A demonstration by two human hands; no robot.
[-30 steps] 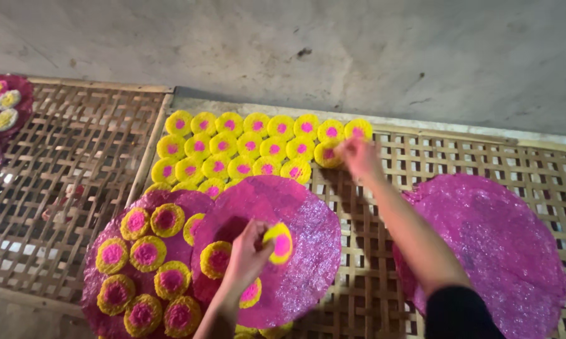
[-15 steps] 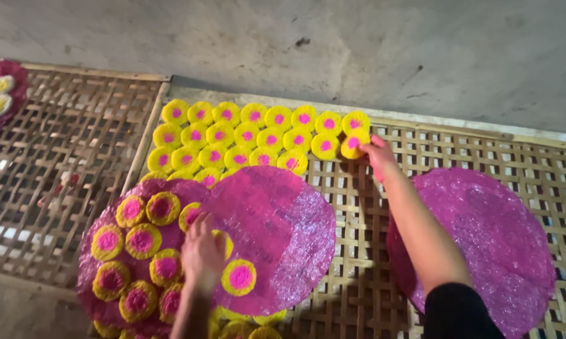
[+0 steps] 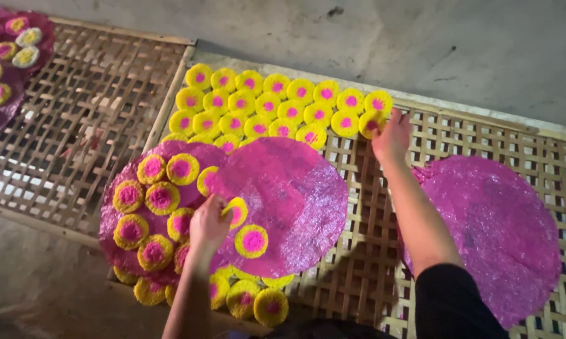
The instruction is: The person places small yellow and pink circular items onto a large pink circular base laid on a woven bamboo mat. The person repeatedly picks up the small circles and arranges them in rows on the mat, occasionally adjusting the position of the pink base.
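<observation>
Fingers of the left hand pinch one round yellow-pink cake; the right hand grips another cake above two glittery pink discs.

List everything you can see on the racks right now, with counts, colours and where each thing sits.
Small round discs: too many to count exactly, yellow with pink centres, in rows at the top of the middle rack, more on and under the pink sheets at lower left.
Large round sheets: two overlapping at centre left, one more at right, pink.
Lattice racks: at least two, brown, side by side on the grey floor.
More discs on pink sheets: several, far upper left corner.
Left hand: fingers on a disc lying on the centre sheet.
Right hand: holding a disc at the right end of the rows.
</observation>
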